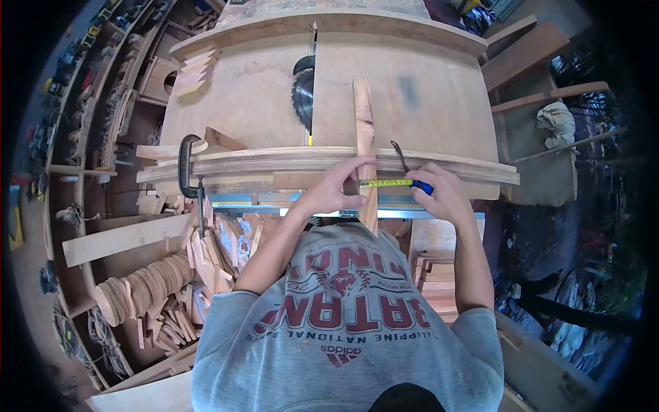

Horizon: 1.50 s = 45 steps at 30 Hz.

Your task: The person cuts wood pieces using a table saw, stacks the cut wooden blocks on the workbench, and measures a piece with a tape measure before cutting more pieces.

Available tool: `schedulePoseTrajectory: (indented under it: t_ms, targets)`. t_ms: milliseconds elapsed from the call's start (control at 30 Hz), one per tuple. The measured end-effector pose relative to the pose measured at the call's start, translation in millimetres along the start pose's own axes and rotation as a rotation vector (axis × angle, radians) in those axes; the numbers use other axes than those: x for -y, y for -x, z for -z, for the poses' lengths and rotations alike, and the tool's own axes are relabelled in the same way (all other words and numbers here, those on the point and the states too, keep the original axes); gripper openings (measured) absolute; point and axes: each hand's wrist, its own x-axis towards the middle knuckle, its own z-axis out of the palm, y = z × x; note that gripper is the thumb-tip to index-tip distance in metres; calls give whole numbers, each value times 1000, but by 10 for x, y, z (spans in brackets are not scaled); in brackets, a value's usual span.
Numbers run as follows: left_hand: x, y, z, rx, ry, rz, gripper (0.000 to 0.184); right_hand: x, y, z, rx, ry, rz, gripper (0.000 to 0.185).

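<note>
A long wooden strip lies front to back on the saw table, crossing the layered wooden fence. My left hand grips the strip's left edge near its front end, index finger and thumb resting on the wood. A yellow tape blade stretches across the strip, from beside my left fingers to the right. My right hand is closed round a blue tape measure, its dark strap loop hanging over the fence.
A circular saw blade rises through the table beyond the fence. A C-clamp grips the fence's left end. Small wood blocks sit at the far left. Offcuts and stacked wooden discs lie below left.
</note>
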Motion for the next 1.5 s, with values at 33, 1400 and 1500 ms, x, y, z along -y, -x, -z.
schedulePoseTrajectory:
  t_ms: [33, 1400, 1500]
  targets:
    - [-17, -4, 10, 19, -13, 18, 82, -2, -4, -3, -1, -2, -2, 34]
    - [20, -13, -9, -31, -3, -12, 82, 113, 131, -69, -81, 91, 18, 30]
    - [18, -10, -2, -30, -23, -5, 83, 110, 131, -71, -74, 98, 3, 30]
